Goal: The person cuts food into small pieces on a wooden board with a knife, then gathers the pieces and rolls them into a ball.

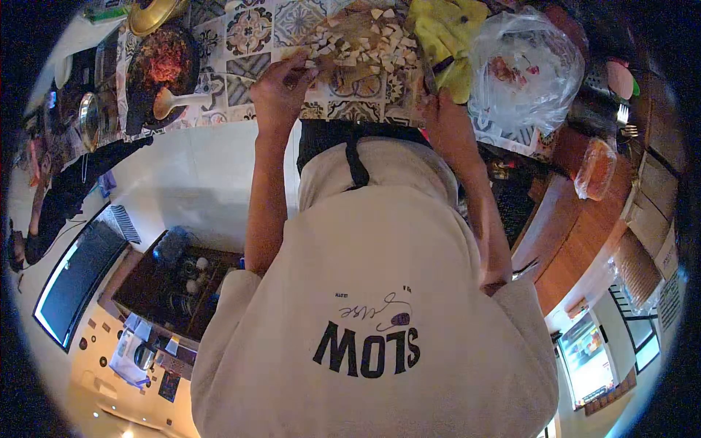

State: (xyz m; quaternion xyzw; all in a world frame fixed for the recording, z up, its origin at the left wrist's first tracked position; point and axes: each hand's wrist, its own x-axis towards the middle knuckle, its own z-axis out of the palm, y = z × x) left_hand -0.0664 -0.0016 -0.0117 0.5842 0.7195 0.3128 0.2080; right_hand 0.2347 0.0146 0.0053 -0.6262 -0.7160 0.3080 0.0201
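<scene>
At the left end of a wooden board [343, 22], my left hand [281, 91] has its fingers bent together at small pale cut pieces [391, 47]. What its fingertips hold, if anything, is too small to name. More pieces lie scattered over the board. My right hand [447, 109] is at the board's right edge, just below a yellow cloth [453, 44]. Its fingers are dark and blurred, so I cannot make out what they hold. A small dark object [442, 64] lies against the cloth, right above that hand.
A dark bowl [139, 73] of red food and a wooden spoon [169, 102] are at the left. On the right are a clear plastic bag [522, 73], forks [623, 114] and a wrapped orange item [595, 169]. Another person's dark sleeve [87, 171] shows far left.
</scene>
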